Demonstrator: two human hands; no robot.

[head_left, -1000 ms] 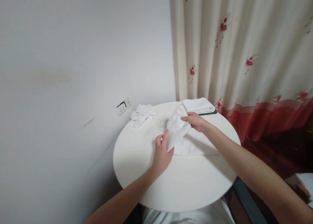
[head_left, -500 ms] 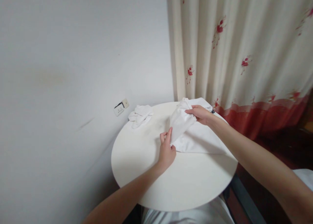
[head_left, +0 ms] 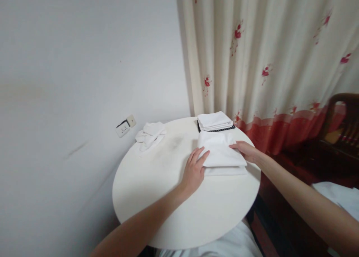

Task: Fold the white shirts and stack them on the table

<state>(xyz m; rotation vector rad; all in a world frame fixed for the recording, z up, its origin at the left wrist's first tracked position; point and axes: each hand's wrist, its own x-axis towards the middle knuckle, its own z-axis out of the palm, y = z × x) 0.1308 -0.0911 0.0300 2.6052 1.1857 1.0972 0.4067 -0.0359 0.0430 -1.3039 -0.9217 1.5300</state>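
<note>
A white cloth (head_left: 220,156), folded over in layers, lies on the right part of the round white table (head_left: 157,197). My left hand (head_left: 193,171) rests at the cloth's left edge, fingers stretched and apart, the fingertips on its top layer. At the opposite edge, my right hand (head_left: 247,151) pinches the cloth, thumb on top and the other fingers mostly hidden. Just behind it, a neat stack of folded white cloths (head_left: 214,120) sits on a black-edged item (head_left: 221,129).
A crumpled white cloth (head_left: 151,135) lies at the table's far left, by the wall socket (head_left: 122,129). A flowered curtain (head_left: 224,62) hangs behind the table. A wooden chair (head_left: 342,118) stands at the right, and white fabric (head_left: 339,197) shows below it.
The raised flap of cloth has come down flat onto the rest of it. My left hand has flattened out, and my right hand has lowered to the right edge. The view has turned right.
</note>
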